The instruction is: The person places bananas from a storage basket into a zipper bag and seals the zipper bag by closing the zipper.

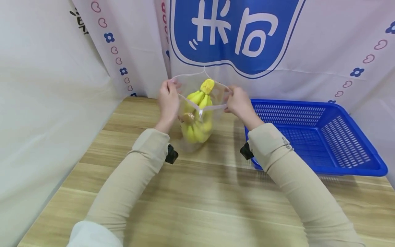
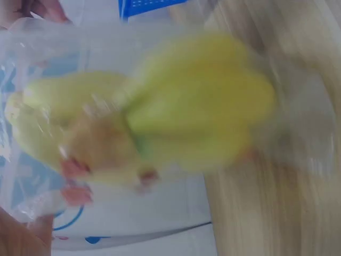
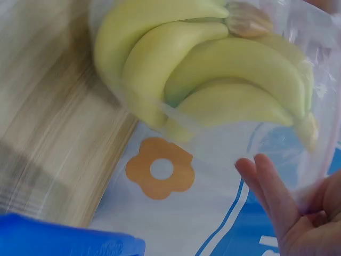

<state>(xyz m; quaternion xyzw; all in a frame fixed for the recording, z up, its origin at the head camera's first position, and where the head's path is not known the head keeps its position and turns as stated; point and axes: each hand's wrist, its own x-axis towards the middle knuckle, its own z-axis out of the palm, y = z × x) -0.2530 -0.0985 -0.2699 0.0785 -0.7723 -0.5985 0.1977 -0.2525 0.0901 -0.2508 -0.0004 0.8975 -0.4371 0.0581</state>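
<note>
Head view, middle of the frame: yellow bananas (image 1: 199,132) are inside a clear zip bag (image 1: 189,148), and its mouth is wide open. The left hand (image 1: 168,103) pinches the bag's edge on the left side of the mouth, and the right hand (image 1: 241,103) pinches the right side. I can't tell if the bottom of the bag touches the wooden table (image 1: 185,192).

A few things might go wrong. The thin edge could slip out of the fingertips, because the bananas look big and may be heavy. Then the bag could flop over and some bananas could slide out. The yellow stem (image 1: 207,85) pokes up into the open mouth, so it could get in the way of the white zip slider (image 1: 200,112). Pulling too hard on both sides might tear the bag too.

The bananas look plump and smooth. There seem to be two bunches. In the right wrist view they fill the top of the frame, curved and pale yellow behind the cloudy plastic, with a brown stem end (image 3: 248,20) at the upper right. The left wrist view is too blurry to show much.
</note>
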